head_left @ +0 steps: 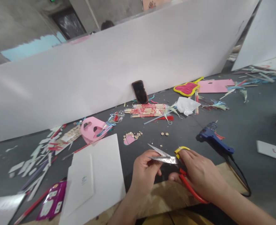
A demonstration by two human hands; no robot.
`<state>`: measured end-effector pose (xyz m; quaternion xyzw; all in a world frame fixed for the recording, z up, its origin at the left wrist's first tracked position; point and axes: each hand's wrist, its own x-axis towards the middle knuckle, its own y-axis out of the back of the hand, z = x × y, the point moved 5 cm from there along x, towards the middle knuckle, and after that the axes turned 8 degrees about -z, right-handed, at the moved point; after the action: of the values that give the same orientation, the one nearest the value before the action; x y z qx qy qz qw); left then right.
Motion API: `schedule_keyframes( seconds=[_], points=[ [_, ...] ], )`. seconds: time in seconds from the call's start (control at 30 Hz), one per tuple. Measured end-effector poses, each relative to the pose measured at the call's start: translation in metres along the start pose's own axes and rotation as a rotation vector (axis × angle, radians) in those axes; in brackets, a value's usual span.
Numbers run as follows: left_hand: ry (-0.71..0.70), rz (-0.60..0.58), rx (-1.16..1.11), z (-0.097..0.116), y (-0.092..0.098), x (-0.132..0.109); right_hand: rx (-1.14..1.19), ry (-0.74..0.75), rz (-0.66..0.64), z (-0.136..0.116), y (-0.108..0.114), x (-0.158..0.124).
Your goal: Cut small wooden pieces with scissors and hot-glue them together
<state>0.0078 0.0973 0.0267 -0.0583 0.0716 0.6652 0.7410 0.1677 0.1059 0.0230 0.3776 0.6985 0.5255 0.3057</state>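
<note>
My right hand (202, 172) grips scissors (169, 159) with red and yellow handles, and their blades are parted and point left. The fingers of my left hand (144, 172) are pinched right at the blades; what they hold, if anything, is too small or hidden to make out. Beyond the blades lie small wooden beads (138, 136) in a loose pile, partly on a rounded pink piece (129, 139). Two flower-shaped wooden pieces (164, 134) lie a little farther right. A blue glue gun (216, 137) rests on its side to the right of my right hand.
White boards (107, 175) lie to the left, beside a purple packet (52, 200). A pink mask-like cutout (91, 128) and scattered strips are behind them. A phone (140, 91) leans on the white partition (105, 68) behind packaged sticks (149, 110). The glue gun's cord (242, 175) curves at right.
</note>
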Motion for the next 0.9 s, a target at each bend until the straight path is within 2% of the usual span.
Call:
schedule_keyframes(
  seconds=[0.17, 0.27, 0.37, 0.47, 0.53, 0.57, 0.67, 0.73, 0.8, 0.9],
  points=[
    [0.101, -0.116, -0.043, -0.011, 0.001, 0.001, -0.033, 0.043, 0.025, 0.001, -0.002, -0.001],
    [0.156, -0.18, -0.21, -0.02, 0.001, 0.003, -0.055, 0.091, 0.067, 0.001, -0.002, -0.002],
    [0.231, -0.307, -0.387, -0.023, -0.004, 0.004, -0.048, 0.141, 0.097, 0.001, -0.001, -0.003],
    [0.296, -0.388, -0.448, -0.023, -0.01, 0.003, -0.005, 0.159, 0.074, 0.002, -0.002, -0.004],
    [0.289, -0.338, -0.354, -0.023, -0.01, 0.004, 0.03, 0.113, 0.032, 0.003, -0.006, -0.004],
    [0.257, -0.275, -0.256, -0.023, -0.009, 0.006, 0.041, 0.069, 0.01, 0.005, -0.008, -0.004],
    [0.025, -0.028, 0.14, -0.015, -0.003, 0.008, 0.037, -0.073, -0.022, 0.007, -0.013, -0.003],
    [-0.143, 0.074, 0.337, -0.008, -0.004, 0.007, 0.019, -0.118, -0.013, 0.006, -0.013, -0.003],
    [-0.221, 0.095, 0.403, -0.005, -0.006, 0.006, 0.002, -0.115, 0.016, 0.005, -0.012, -0.003],
    [-0.177, 0.06, 0.335, -0.008, -0.006, 0.007, -0.026, -0.074, 0.08, 0.006, -0.007, -0.002]
  ],
)
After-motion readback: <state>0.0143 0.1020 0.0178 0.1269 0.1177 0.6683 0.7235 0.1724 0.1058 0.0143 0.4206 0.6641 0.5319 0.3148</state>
